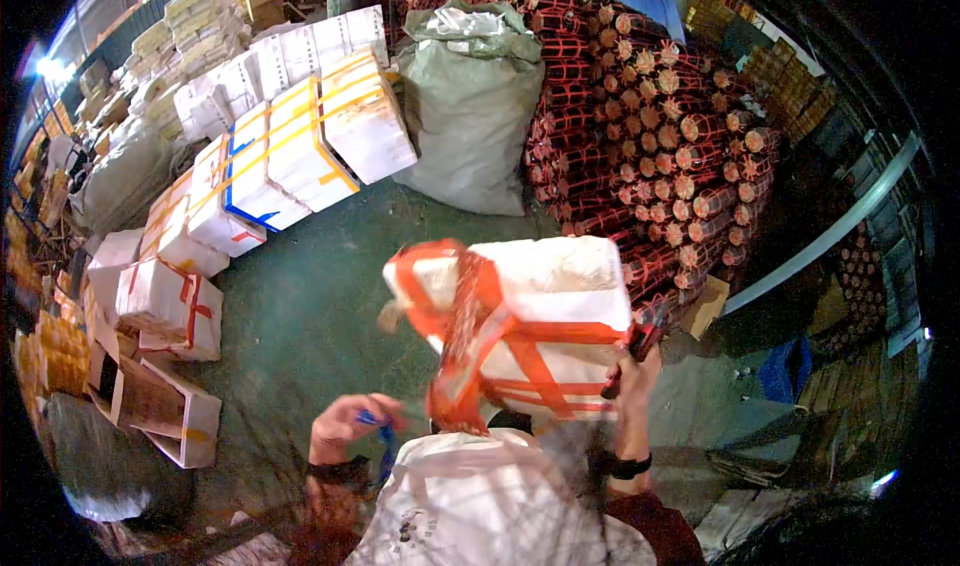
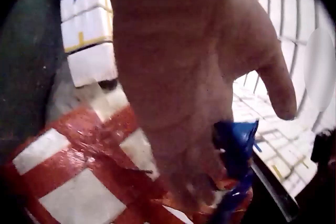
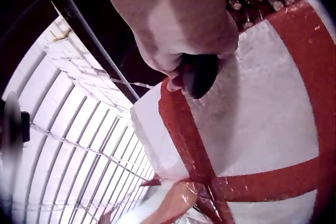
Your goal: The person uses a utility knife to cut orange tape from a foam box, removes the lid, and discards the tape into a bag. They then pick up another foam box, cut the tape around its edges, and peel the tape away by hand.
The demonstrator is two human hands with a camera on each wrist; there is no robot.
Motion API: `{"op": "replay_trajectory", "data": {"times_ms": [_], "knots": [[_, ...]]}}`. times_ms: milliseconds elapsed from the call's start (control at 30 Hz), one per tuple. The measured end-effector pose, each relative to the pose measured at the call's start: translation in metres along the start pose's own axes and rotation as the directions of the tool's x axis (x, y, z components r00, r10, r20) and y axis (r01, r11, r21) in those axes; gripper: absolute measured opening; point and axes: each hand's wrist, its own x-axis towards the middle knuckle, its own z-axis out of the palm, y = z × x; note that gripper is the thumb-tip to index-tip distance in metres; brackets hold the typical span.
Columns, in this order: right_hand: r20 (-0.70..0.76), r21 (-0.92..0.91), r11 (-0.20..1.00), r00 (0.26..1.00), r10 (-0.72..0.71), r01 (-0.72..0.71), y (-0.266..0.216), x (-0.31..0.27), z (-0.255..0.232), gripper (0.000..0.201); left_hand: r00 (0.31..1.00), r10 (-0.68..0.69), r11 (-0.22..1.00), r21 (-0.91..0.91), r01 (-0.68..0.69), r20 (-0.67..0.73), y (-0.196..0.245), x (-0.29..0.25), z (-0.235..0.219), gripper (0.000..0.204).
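A white foam box [image 1: 560, 281] crossed with red-orange tape stands in front of the person's body. At its left a blurred white piece with red tape [image 1: 425, 271] overlaps it in the head view. My left hand [image 1: 352, 426] is low and left of the box, fingers curled on a crumpled blue plastic strip [image 2: 239, 150] that hangs down. My right hand [image 1: 637, 376] is at the box's right side and grips a black-handled tool [image 3: 199, 77] with a bit of red on it; its working end is hidden. The right wrist view shows the handle close against the taped white foam.
A curved row of white foam boxes [image 1: 295, 166] with yellow and blue tape runs along the left. Behind stands a full pale-green sack [image 1: 465, 116]. Red-netted bundles [image 1: 670, 126] are stacked at the right. An opened cardboard box [image 1: 150, 396] lies lower left on the green floor [image 1: 290, 306].
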Motion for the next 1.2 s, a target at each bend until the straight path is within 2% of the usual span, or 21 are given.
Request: {"op": "replay_trajectory", "data": {"times_ms": [33, 67, 133, 200, 267, 333, 400, 433, 533, 567, 667, 700, 767, 800, 833, 867, 933, 967, 1067, 1100, 1200], "knots": [[0.015, 0.067, 0.997, 1.0, -0.027, 0.026, -0.007, -0.005, 0.001, 0.045, 0.997, 0.079, 0.997, -0.003, -0.079, 0.007, -0.002, -0.004, -0.023, 0.023], [0.028, 0.132, 0.99, 0.998, -0.054, 0.05, -0.01, -0.01, 0.001, 0.039, 0.968, 0.159, 0.983, -0.064, -0.174, -0.194, 0.004, 0.009, -0.022, 0.033], [0.114, 0.133, 0.987, 0.988, -0.104, 0.089, 0.006, -0.011, -0.007, 0.041, 0.846, 0.182, 0.955, 0.295, -0.031, -0.501, 0.002, 0.036, -0.046, 0.047], [0.161, 0.121, 0.981, 0.973, -0.168, 0.15, 0.0, -0.014, -0.001, 0.044, 0.801, 0.231, 0.846, 0.521, 0.115, -0.553, 0.024, 0.078, 0.003, 0.053], [0.16, 0.098, 0.968, 0.957, -0.242, 0.229, -0.018, -0.028, 0.018, 0.048, 0.765, 0.251, 0.815, 0.556, 0.164, -0.593, 0.043, 0.121, 0.04, 0.063], [0.152, 0.109, 0.957, 0.947, -0.284, 0.27, -0.002, -0.025, 0.015, 0.052, 0.765, 0.053, 0.82, 0.465, 0.334, -0.642, 0.056, 0.152, 0.048, 0.071], [0.178, 0.083, 0.927, 0.91, -0.376, 0.367, 0.002, -0.024, 0.015, 0.054, 0.816, 0.014, 0.715, 0.577, 0.395, -0.578, 0.055, 0.173, 0.047, 0.079], [0.18, 0.097, 0.938, 0.921, -0.346, 0.333, 0.001, -0.024, 0.016, 0.053, 0.857, 0.076, 0.645, 0.68, 0.348, -0.51, 0.065, 0.179, 0.065, 0.071], [0.171, 0.129, 0.966, 0.955, -0.244, 0.224, -0.003, -0.029, 0.013, 0.055, 0.771, -0.132, 0.404, 0.677, 0.615, -0.623, 0.082, 0.19, 0.091, 0.061], [0.15, 0.124, 0.962, 0.954, -0.259, 0.242, 0.0, -0.027, 0.011, 0.055, 0.783, -0.159, 0.393, 0.689, 0.608, -0.601, 0.08, 0.191, 0.094, 0.051], [0.111, 0.152, 0.949, 0.949, -0.293, 0.276, 0.01, -0.021, 0.01, 0.054, 0.856, -0.191, 0.868, 0.325, 0.376, -0.481, 0.034, 0.186, 0.044, 0.034], [0.109, 0.191, 0.945, 0.951, -0.289, 0.266, 0.008, -0.021, 0.011, 0.054, 0.894, -0.21, 0.903, 0.272, 0.333, -0.396, 0.033, 0.185, 0.042, 0.022], [0.13, 0.117, 0.973, 0.968, -0.216, 0.202, 0.015, -0.019, 0.007, 0.049, 0.889, -0.061, 0.961, 0.213, 0.175, -0.454, 0.021, 0.185, 0.049, 0.023], [0.138, 0.089, 0.97, 0.962, -0.236, 0.225, 0.018, -0.016, 0.006, 0.049, 0.875, 0.015, 0.978, 0.189, 0.088, -0.484, 0.017, 0.188, 0.055, 0.023], [0.148, 0.061, 0.967, 0.956, -0.255, 0.248, 0.021, -0.014, 0.006, 0.049, 0.824, -0.001, 0.993, 0.093, 0.065, -0.567, 0.01, 0.192, 0.051, 0.026], [0.158, 0.033, 0.962, 0.949, -0.273, 0.271, 0.027, -0.01, 0.006, 0.05, 0.827, 0.01, 0.998, 0.055, 0.025, -0.562, 0.007, 0.19, 0.054, 0.026], [0.11, -0.036, 0.946, 0.942, -0.317, 0.323, 0.094, 0.023, -0.009, 0.042, 0.828, 0.034, 0.998, -0.025, -0.058, -0.559, 0.005, 0.184, 0.072, 0.025], [0.113, 0.009, 0.975, 0.969, -0.222, 0.222, 0.106, 0.027, -0.009, 0.04, 0.791, 0.052, 0.994, -0.043, -0.099, -0.61, 0.0, 0.188, 0.075, 0.02], [0.163, 0.142, 0.989, 0.987, 0.004, -0.028, 0.106, 0.021, 0.006, 0.031, 0.774, 0.12, 0.974, -0.076, -0.212, -0.622, -0.033, 0.191, 0.043, 0.013], [0.175, 0.105, 0.99, 0.982, 0.078, -0.097, 0.104, 0.022, 0.01, 0.032, 0.721, 0.166, 0.975, 0.004, -0.221, -0.672, -0.029, 0.195, 0.059, 0.011], [0.079, 0.156, 0.972, 0.983, 0.166, -0.176, 0.049, 0.001, 0.022, 0.042, 0.718, 0.38, 0.897, 0.421, -0.133, -0.583, -0.03, 0.193, 0.047, 0.015]]}}
